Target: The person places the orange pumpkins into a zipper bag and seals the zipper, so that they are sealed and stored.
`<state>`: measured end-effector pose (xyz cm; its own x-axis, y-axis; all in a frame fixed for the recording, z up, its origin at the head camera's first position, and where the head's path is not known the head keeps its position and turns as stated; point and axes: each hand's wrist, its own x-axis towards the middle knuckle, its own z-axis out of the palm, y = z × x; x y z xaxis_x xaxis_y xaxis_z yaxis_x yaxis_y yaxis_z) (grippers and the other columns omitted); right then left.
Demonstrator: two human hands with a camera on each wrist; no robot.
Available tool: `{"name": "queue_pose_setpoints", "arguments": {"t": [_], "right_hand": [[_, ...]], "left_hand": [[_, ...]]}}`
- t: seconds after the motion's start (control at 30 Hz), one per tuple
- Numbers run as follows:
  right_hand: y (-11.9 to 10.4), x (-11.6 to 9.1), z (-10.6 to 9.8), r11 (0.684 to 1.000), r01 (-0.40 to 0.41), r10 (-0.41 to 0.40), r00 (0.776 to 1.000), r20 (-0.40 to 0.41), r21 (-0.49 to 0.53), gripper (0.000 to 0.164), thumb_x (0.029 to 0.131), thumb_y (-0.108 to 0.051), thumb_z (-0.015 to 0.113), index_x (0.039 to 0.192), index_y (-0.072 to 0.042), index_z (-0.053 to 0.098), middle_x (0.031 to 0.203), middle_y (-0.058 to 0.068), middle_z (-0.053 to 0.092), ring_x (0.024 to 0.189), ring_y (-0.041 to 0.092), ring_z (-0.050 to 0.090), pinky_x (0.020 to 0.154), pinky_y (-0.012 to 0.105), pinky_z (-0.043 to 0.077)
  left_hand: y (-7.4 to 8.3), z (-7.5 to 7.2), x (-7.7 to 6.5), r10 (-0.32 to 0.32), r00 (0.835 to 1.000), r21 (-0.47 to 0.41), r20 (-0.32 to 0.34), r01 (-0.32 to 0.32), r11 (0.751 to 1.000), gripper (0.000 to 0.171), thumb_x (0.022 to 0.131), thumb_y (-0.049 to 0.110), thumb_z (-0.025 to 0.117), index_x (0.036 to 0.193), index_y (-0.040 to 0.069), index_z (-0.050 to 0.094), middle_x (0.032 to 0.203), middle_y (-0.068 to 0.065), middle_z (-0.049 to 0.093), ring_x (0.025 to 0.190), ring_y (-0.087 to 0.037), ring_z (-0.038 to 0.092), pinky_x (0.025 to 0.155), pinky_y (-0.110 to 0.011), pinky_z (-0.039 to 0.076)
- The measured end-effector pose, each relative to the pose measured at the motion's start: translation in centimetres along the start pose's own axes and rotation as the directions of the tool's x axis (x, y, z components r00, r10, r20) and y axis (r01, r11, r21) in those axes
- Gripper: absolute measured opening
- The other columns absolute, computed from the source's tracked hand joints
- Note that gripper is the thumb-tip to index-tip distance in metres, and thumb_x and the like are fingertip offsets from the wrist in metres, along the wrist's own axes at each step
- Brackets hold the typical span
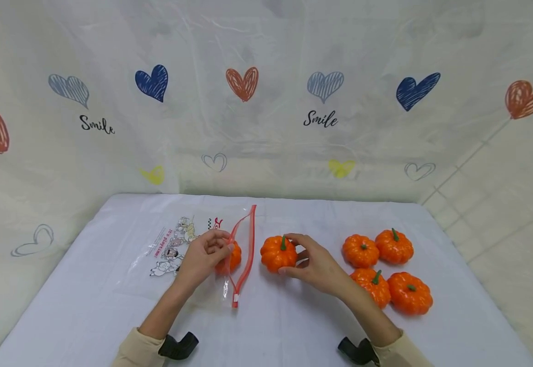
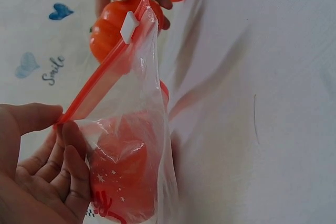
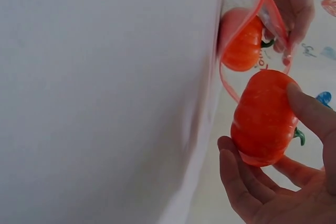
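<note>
A clear zip bag (image 1: 167,255) with a red zip edge and cartoon print lies on the left of the table, its mouth spread open to the right. My left hand (image 1: 208,252) pinches the upper zip edge between thumb and fingers; a white slider (image 2: 129,27) sits at the near end. Inside the bag, just behind the mouth, is one small orange pumpkin (image 3: 242,45). In my right hand (image 1: 314,265) is another orange pumpkin (image 1: 277,254) with a green stem, gripped between thumb and fingers just right of the bag's opening.
Several more orange pumpkins (image 1: 410,293) stand grouped on the right side of the white-covered table (image 1: 294,326), beside the right forearm. Behind the table hangs a pale sheet (image 1: 266,137) printed with hearts. Black straps (image 1: 179,346) are on both wrists.
</note>
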<state>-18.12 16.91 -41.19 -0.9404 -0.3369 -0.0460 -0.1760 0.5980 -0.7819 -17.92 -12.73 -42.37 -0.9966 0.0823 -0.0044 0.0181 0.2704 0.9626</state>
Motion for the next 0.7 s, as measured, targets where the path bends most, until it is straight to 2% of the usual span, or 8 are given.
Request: {"name": "queue_pose_setpoints", "arguments": {"t": [0.17, 0.4, 0.7], "right_hand": [[-0.3, 0.2, 0.1, 1.000, 0.018, -0.018, 1.000, 0.002, 0.007, 0.079, 0.083, -0.028, 0.089, 0.151, -0.017, 0.050, 0.144, 0.009, 0.059, 0.103, 0.019, 0.068, 0.086, 0.030, 0.062], [-0.6, 0.6, 0.6, 1.000, -0.013, 0.013, 1.000, 0.008, 0.022, 0.076, 0.084, -0.024, 0.089, 0.148, -0.013, 0.051, 0.148, 0.007, 0.058, 0.109, 0.020, 0.066, 0.088, 0.033, 0.062], [-0.7, 1.0, 1.3, 0.999, -0.047, 0.047, 0.999, 0.006, 0.004, 0.074, 0.081, -0.024, 0.090, 0.146, -0.013, 0.056, 0.143, 0.005, 0.061, 0.106, 0.019, 0.067, 0.089, 0.035, 0.062]], "left_hand": [[0.1, 0.0, 0.0, 0.000, 1.000, -0.004, 0.002, 0.000, 1.000, 0.030, 0.096, 0.022, 0.075, 0.122, 0.009, 0.068, 0.102, -0.012, 0.070, 0.086, -0.018, 0.064, 0.074, -0.018, 0.055], [0.1, 0.0, 0.0, -0.001, 1.000, 0.007, 0.005, 0.001, 1.000, 0.030, 0.096, 0.023, 0.075, 0.122, 0.009, 0.068, 0.102, -0.011, 0.071, 0.087, -0.019, 0.063, 0.073, -0.018, 0.054], [-0.3, 0.0, 0.1, -0.010, 1.000, 0.020, -0.007, 0.010, 1.000, 0.026, 0.096, 0.021, 0.073, 0.121, 0.013, 0.069, 0.099, -0.007, 0.071, 0.086, -0.019, 0.065, 0.074, -0.019, 0.055]]}}
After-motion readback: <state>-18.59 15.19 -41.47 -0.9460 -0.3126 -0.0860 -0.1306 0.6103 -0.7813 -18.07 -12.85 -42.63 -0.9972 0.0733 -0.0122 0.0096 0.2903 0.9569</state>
